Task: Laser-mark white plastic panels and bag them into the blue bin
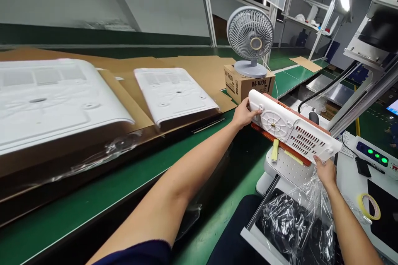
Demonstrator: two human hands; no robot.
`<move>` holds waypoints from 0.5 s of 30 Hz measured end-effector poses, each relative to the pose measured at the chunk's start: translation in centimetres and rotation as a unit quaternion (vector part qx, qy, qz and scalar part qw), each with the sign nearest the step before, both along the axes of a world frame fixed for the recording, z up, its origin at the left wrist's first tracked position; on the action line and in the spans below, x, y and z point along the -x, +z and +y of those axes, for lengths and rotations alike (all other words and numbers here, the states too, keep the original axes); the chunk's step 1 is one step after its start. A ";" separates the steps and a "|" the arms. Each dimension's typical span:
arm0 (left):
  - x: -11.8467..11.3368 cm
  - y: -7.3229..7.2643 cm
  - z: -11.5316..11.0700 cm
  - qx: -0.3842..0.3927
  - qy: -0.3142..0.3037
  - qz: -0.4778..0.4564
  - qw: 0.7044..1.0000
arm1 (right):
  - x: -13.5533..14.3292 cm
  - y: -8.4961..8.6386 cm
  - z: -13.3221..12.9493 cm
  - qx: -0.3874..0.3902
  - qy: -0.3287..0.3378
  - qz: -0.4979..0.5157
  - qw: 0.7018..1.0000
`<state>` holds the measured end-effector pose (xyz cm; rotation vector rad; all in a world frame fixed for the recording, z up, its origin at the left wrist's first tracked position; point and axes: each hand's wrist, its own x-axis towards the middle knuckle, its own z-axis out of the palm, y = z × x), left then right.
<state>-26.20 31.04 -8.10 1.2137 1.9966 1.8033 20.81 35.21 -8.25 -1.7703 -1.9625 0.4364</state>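
A long white plastic panel (pixel 280 126) with a round spoked pattern and a slotted vent is tilted between my two hands. My left hand (pixel 244 114) is closed on its left end, thumb on the front face. At the lower right end, my right hand (pixel 326 172) grips the panel's edge with the thumb on the front. Clear plastic film (pixel 314 190) hangs just below my right hand; whether the fingers touch it I cannot tell. Behind and under the panel shows an orange-brown fixture (pixel 264 132) with a yellow tab (pixel 275 150), above a perforated plate (pixel 292 165).
Large white covers (pixel 177 95) lie on cardboard (pixel 199 66) along the green belt (pixel 149 165) at left. A grey fan (pixel 250 37) stands on a carton (pixel 248 85). At right are a control box with green lights (pixel 373 153), yellow tape (pixel 369 206) and an open drawer (pixel 261 240).
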 end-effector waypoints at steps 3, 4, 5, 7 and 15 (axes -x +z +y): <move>0.1 -0.2 -0.1 0.027 0.016 0.016 0.999 | 0.0 0.4 -0.2 0.037 -0.007 0.005 0.999; 0.1 -0.2 -0.1 0.033 0.021 0.018 0.999 | 0.0 0.6 -0.2 0.046 -0.010 0.007 0.999; 0.1 -0.3 -0.1 0.038 0.026 0.019 0.999 | 0.1 0.8 -0.3 0.053 -0.013 0.009 0.998; -0.1 -0.4 -0.1 0.042 0.031 0.019 0.998 | 0.2 1.0 -0.3 0.064 -0.018 0.013 0.998; -0.3 -0.2 -0.1 0.078 0.036 0.020 0.996 | 0.5 1.3 -1.0 0.066 -0.029 0.035 0.997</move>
